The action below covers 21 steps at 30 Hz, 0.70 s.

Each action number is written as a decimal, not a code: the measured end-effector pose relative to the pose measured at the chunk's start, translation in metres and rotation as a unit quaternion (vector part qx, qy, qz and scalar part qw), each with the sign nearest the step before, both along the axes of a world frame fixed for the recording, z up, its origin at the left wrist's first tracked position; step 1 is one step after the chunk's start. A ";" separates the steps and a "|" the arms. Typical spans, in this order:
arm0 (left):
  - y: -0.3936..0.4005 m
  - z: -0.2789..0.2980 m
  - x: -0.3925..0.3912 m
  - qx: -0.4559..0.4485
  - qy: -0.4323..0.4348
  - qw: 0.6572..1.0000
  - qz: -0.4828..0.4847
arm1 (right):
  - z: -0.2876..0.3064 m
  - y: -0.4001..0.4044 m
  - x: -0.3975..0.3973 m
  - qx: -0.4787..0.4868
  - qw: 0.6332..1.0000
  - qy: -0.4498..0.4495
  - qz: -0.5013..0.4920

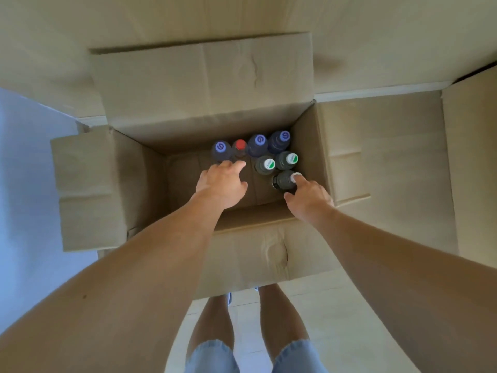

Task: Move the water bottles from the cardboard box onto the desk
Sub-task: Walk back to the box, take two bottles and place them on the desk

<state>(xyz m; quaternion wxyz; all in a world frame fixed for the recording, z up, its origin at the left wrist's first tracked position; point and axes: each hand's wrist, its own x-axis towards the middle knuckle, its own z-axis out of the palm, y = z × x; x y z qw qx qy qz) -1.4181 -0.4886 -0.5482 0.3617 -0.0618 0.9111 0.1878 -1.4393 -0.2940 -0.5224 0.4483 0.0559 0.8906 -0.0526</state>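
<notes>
An open cardboard box [139, 168] stands on the floor below me. Several bottles stand upright in its far right part: three with purple caps [258, 140], one with a red cap [239, 144], two with green-and-white caps [269, 164] and a dark one with a white cap [282, 180] nearest me. My left hand [222, 184] reaches into the box, its straight fingers just short of the red-capped bottle and the leftmost purple-capped one [221, 147]. My right hand [309, 196] has its index finger on the white cap and its thumb beside that bottle.
All the box's flaps are folded outward: far [204, 76], left [83, 189], right [384, 157], near [255, 254]. More cardboard [473, 157] lies at the right edge. A pale blue surface [27, 184] fills the left. My legs stand on light floor tiles behind the box.
</notes>
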 end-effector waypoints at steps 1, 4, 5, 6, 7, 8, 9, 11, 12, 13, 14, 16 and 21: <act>0.004 -0.013 -0.002 0.003 -0.001 1.000 -0.003 | -0.011 0.002 -0.001 0.000 1.000 0.007 -0.005; 0.013 -0.048 -0.008 0.008 -0.002 1.000 -0.008 | -0.045 0.005 -0.006 0.002 0.999 0.020 -0.026; 0.015 -0.059 -0.010 0.011 -0.003 1.000 -0.006 | -0.056 0.006 -0.007 0.002 0.999 0.021 -0.032; 0.017 -0.071 -0.012 0.015 -0.002 1.000 -0.004 | -0.067 0.006 -0.008 0.002 0.999 0.023 -0.038; 0.019 -0.082 -0.014 0.020 -0.001 1.000 0.000 | -0.077 0.005 -0.009 0.001 0.999 0.024 -0.043; 0.020 -0.093 -0.016 0.025 0.001 1.000 0.003 | -0.087 0.005 -0.010 0.001 0.999 0.024 -0.049; 0.023 -0.103 -0.019 0.029 0.006 1.000 0.007 | -0.097 0.005 -0.010 0.002 0.998 0.023 -0.055; 0.028 -0.122 -0.024 0.036 0.010 0.999 0.013 | -0.114 0.004 -0.009 0.002 0.998 0.023 -0.065; 0.030 -0.131 -0.027 0.038 0.007 0.999 0.014 | -0.121 0.003 -0.009 0.005 0.997 0.026 -0.067; 0.033 -0.140 -0.030 0.043 0.003 0.999 0.015 | -0.128 0.003 -0.008 0.011 0.997 0.032 -0.067; 0.036 -0.147 -0.033 0.048 0.001 0.999 0.016 | -0.133 0.003 -0.009 0.018 0.997 0.042 -0.066; 0.042 -0.160 -0.039 0.062 0.007 0.998 0.018 | -0.142 0.003 -0.010 0.028 0.996 0.062 -0.064; 0.055 -0.179 -0.050 0.093 0.057 0.994 0.014 | -0.157 0.005 -0.013 0.041 0.993 0.096 -0.048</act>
